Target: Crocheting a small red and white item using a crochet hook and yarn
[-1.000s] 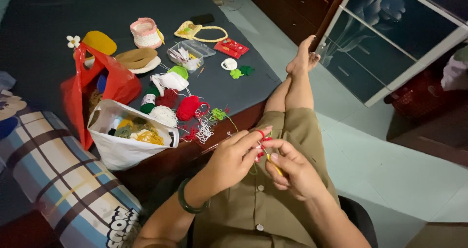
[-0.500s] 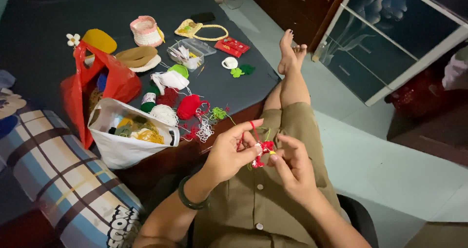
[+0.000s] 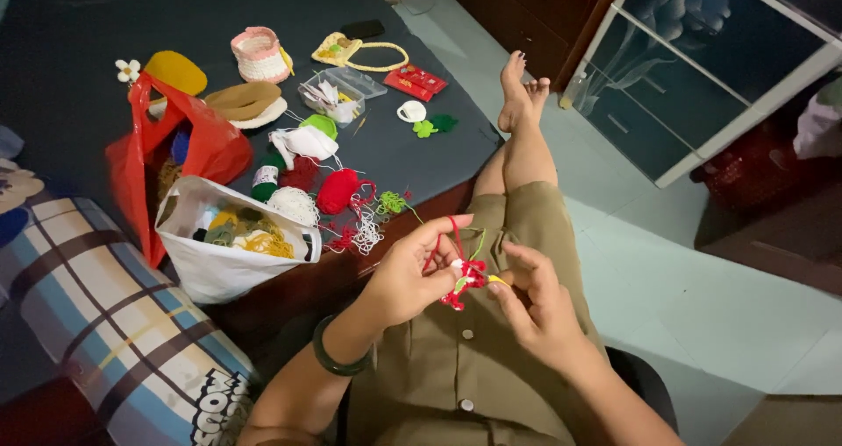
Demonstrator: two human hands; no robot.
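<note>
Broadly, the dark blue-grey mat-covered bed (image 3: 105, 34) carries everything, and the person sits at its wooden edge with 1 leg stretched along it. Largest on it are the red plastic bag (image 3: 206, 148) and the white plastic bag of mixed yarn (image 3: 219, 266), both standing open near the edge; a nudge from the left forearm could tip the white one off onto the floor. Just beside it lie the red ball of yarn (image 3: 337, 190), a white ball of yarn (image 3: 292, 204) and a loose tangle of red, white and green threads (image 3: 368, 222). A red strand appears to run from that tangle toward the hands, so a sharp pull would likely drag the ball along or tighten a knot in the heap.

Over the lap, the left hand (image 3: 412, 275) has its thumb and fingers closed on the small red crocheted piece with a green leaf (image 3: 465, 279), with a loop of red yarn over the forefinger. The right hand (image 3: 535, 310) pinches what seems to be a yellow-handled crochet hook (image 3: 496, 280) right against the piece; its tip is hidden.

The piece is tiny and held only by fingertips, so a loosened pinch could drop it onto the olive shirt, and a slipping hook might lose the working loop and unravel stitches. Whether the strand is taut cannot be told.
</note>
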